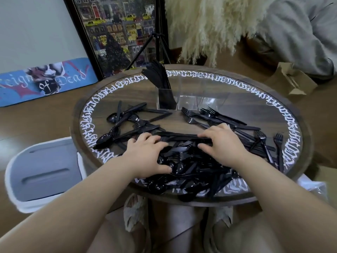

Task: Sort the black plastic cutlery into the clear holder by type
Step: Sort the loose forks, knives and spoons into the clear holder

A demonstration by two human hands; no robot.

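Head view looked down on a round table (295, 114) heaped with black cutlery, and plenty was hard to read. The pile (191, 167) nearest the person was a tangle: spoons, forks and knives overlapped so thickly that single pieces could not be counted, and its near edge spilled over the white lettering on the rim. The left hand (147, 152) lay on that pile, fingers spread and bent over the pieces, thumb down by a spoon bowl; whether it actually gripped anything could not be told. The right hand (220, 143) sat just beside it, fingers curled onto a long knife (182, 137) that ran between the two hands; a firm hold on it could not be confirmed either.

The holder (191, 99) stood at the far middle of the table, clear enough that its walls almost vanished. Its left compartment held a bunch of knives (158, 75), standing and fanned leftward. The compartments to the right showed only see-through plastic, and their number was hard to make out.

Loose forks (209, 115) lay just right of the holder's front; a mixed scatter (127, 121) lay to its left. A cardboard box (290, 79) was partly cut off behind the table's far right.
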